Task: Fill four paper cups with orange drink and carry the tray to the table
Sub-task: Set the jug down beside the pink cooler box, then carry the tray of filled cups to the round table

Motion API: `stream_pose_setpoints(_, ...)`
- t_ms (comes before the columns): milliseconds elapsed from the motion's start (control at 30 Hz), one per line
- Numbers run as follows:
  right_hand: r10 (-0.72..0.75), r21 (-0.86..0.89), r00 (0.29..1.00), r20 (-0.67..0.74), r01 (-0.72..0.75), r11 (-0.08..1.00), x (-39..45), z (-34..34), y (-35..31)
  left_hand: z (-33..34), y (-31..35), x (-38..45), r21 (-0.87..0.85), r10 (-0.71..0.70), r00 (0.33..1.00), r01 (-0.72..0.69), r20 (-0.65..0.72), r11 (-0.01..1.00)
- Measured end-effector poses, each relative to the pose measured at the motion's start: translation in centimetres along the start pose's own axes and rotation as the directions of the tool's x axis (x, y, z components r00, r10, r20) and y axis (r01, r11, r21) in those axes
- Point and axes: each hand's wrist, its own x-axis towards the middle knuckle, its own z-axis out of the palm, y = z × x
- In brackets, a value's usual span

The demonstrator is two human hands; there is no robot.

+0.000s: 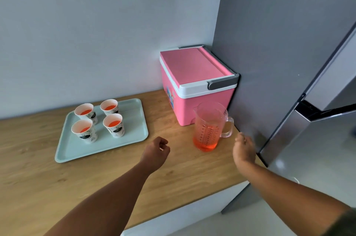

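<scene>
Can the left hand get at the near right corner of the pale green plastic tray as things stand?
Probably yes. The left hand holds nothing and hovers over bare wooden counter just right of the pale green plastic tray; the four paper cups stand toward its far left.

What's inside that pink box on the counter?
That cannot be seen: the pink box has its lid shut flat on top. Only its outside shows, with a sticker on the front and a grey handle along the rim.
</scene>
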Motion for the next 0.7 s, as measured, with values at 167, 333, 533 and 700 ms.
stream_pose_setpoints(167,0.027,-0.217,0.98,0.198,0.016,0.976,-6.3,2.6,1.8,-5.4,-4.8,-1.7,0.001,-0.006,1.0,0.006,-0.006,1.0)
stream_pose_setpoints(333,0.05,-0.358,0.904,0.424,0.117,0.927,-12.8,7.3,-0.2,-11.5,-10.2,-4.0,0.018,-0.043,0.999,0.043,-0.032,0.999)
stream_pose_setpoints(533,0.026,-0.401,0.792,0.609,0.279,0.873,-16.9,13.3,-5.0,-17.8,-15.7,-7.4,0.026,-0.19,0.972,0.195,-0.135,0.981)
stream_pose_setpoints(700,-0.028,-0.402,0.743,0.669,0.393,0.827,-17.3,17.7,-8.5,-21.5,-18.8,-8.1,0.005,-0.297,0.926,0.307,-0.231,0.952)
